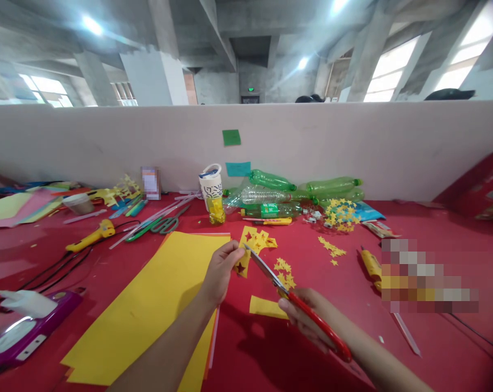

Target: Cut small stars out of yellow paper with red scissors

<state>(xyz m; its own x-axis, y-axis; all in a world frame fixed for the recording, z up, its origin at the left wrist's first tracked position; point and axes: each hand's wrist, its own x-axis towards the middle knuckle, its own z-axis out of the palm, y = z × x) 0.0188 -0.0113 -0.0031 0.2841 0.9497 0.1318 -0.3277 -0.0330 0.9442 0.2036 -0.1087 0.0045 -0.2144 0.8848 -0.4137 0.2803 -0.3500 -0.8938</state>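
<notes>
My left hand (222, 267) pinches a small piece of yellow paper (242, 268) between thumb and fingers; a star-shaped hole shows red through it. Red-handled scissors (318, 321) are gripped in my right hand (306, 310), their blades pointing up and left with the tips at the paper. Whether the blades touch the paper I cannot tell. Just beyond lie yellow scraps (263, 239) with star holes. Little yellow paper stars (285, 272) are piled beside the blades. A yellow strip (266, 306) lies partly under my right hand.
Large yellow sheets (148, 305) cover the left front. Plastic bottles (271, 209), a white cup (210, 188) and more stars (342, 215) stand or lie along the partition. Green-handled scissors (165, 224), a yellow glue gun (93, 235) and a purple power strip (34, 332) are leftward.
</notes>
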